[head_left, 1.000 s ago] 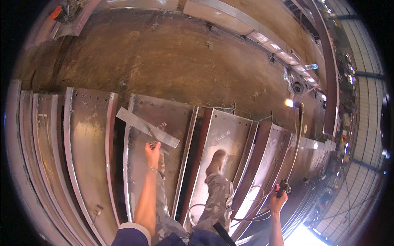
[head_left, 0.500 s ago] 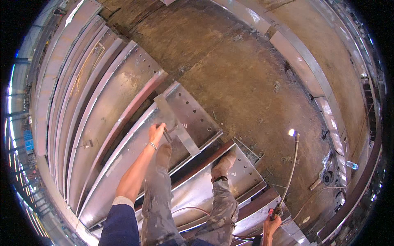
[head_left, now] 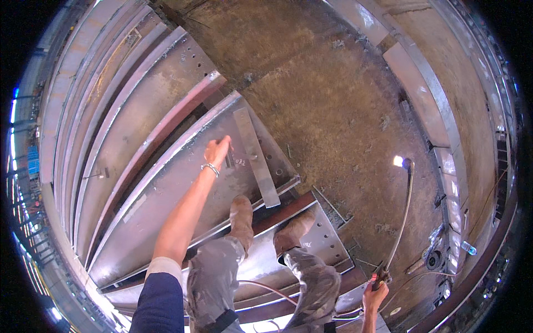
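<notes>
My left hand (head_left: 218, 152) is closed over the web of a large steel beam (head_left: 183, 172). A short dark piece shows at its fingers; what it is, or whether it joins anything, I cannot make out. Just right of that hand a flat steel bar (head_left: 258, 161) lies slanted across the beam near its drilled end, overhanging the near edge. My right hand (head_left: 374, 296), low at the right, grips the handle of a long-necked gas torch (head_left: 401, 233). Its tip points away from me over the floor, with a bright flame (head_left: 398, 161).
My boots (head_left: 241, 219) stand on neighbouring beams with dark gaps between them. More curved beams (head_left: 139, 105) lie at the left. A hose (head_left: 425, 275) trails right of the torch. A bottle (head_left: 469, 248) and a round black part (head_left: 434, 258) lie at the right.
The flat bar now lies nearer the beam's drilled end, covering part of the hole row. My left hand has moved farther forward, and my left foot has shifted back. The torch stays lit.
</notes>
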Motion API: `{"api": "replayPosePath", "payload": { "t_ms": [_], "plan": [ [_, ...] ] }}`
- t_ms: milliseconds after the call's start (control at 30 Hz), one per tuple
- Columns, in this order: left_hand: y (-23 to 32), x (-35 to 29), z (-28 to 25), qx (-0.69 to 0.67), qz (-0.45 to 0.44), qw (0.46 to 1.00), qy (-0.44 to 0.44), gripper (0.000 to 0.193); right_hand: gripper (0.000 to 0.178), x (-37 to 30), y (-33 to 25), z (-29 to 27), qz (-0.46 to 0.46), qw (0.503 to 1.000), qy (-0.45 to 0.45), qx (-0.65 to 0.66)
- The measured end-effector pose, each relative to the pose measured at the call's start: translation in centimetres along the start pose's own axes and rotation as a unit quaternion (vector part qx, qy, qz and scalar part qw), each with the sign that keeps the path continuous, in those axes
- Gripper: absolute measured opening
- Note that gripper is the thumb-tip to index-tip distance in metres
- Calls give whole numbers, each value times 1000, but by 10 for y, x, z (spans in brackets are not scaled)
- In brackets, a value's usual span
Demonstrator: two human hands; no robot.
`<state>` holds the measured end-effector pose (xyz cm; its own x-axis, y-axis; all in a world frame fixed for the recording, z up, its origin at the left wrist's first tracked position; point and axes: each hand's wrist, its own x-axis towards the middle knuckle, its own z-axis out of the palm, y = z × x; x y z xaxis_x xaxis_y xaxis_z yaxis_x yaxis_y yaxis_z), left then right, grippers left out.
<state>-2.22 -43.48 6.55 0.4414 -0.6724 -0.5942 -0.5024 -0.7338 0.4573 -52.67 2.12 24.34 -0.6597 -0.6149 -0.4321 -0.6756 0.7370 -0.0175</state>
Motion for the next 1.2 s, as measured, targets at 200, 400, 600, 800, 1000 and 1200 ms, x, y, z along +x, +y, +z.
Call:
{"api": "replayPosePath", "payload": {
  "t_ms": [200,400,600,800,1000,1200],
  "plan": [
    [1,38,18,-157,47,984,-64,29,34,60,-28,66,-105,983,132,69],
    [-5,25,27,-452,84,864,-206,35,31,114,-63,111,-96,973,201,54],
    [18,54,44,-547,110,796,-236,45,20,110,-91,110,-79,965,243,53],
    [25,49,78,-560,128,791,-213,42,14,51,-114,78,-62,960,271,38],
    [18,56,106,-593,108,765,-226,39,14,1,-127,52,-76,955,286,-34],
    [-4,56,94,-597,115,764,-215,39,21,1,-166,42,-69,966,245,-33]
  ]
}}
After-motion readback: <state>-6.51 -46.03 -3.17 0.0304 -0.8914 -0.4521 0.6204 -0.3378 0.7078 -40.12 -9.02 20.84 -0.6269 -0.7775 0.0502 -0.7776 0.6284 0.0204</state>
